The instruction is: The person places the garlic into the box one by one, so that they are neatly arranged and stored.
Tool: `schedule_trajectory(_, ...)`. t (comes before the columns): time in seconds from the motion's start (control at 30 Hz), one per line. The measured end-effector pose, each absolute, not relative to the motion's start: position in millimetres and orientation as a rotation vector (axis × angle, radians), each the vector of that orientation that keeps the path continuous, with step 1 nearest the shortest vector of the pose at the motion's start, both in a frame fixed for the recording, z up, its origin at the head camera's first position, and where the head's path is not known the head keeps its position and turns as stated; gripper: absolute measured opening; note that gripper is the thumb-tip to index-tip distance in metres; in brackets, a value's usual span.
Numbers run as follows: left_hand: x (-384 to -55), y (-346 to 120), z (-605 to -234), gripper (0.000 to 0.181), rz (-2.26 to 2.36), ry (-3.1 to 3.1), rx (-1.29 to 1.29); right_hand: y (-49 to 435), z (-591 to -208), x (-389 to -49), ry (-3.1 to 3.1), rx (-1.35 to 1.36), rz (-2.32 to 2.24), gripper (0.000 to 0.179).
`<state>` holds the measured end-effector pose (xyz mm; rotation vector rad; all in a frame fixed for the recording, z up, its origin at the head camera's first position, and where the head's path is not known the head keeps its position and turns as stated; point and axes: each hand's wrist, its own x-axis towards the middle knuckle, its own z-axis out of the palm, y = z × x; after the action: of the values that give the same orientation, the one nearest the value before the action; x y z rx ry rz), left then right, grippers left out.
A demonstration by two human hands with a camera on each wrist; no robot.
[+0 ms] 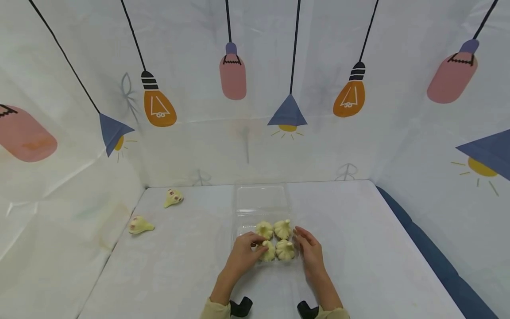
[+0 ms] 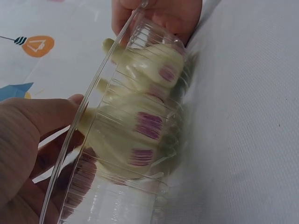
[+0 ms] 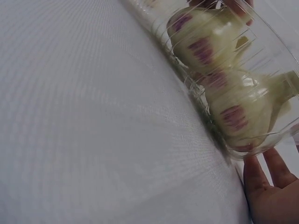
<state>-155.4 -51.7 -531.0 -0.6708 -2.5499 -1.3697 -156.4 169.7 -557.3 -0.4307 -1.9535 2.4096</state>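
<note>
Several pale garlic bulbs with purple streaks sit in a clear plastic clamshell box, its lid folded back behind it. With thumb and fingers over the rim, my left hand holds the front left garlic bulb by its upper part; the left wrist view shows this through the box's ribbed wall. On the other side, my right hand touches the outside of the box, its fingers fairly straight against the wall in the right wrist view.
Two more garlic bulbs lie loose at the far left of the white table: one garlic bulb near the back, another garlic bulb by the left edge. White sheets printed with lamps enclose the back and sides.
</note>
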Motion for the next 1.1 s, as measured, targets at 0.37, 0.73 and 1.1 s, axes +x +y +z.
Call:
schedule_trajectory(0.37, -157.9, -51.2, -534.0, 0.020, -1.370, -2.563, -0.673, 169.4, -554.5, -156.0, -1.958, -0.444, 2.427, 0.039)
schedule_trajectory(0.73, -157.7, -50.3, -532.1, 0.025, -1.353, -2.573, -0.665, 171.4, -555.6, -157.4, -1.951, -0.474, 2.422, 0.038)
schedule_trajectory(1.1, -158.2, -52.5, -532.4, 0.022, -1.369, -2.508, -0.662, 170.1, -554.9, -156.8, -1.948, -0.460, 2.431, 0.038)
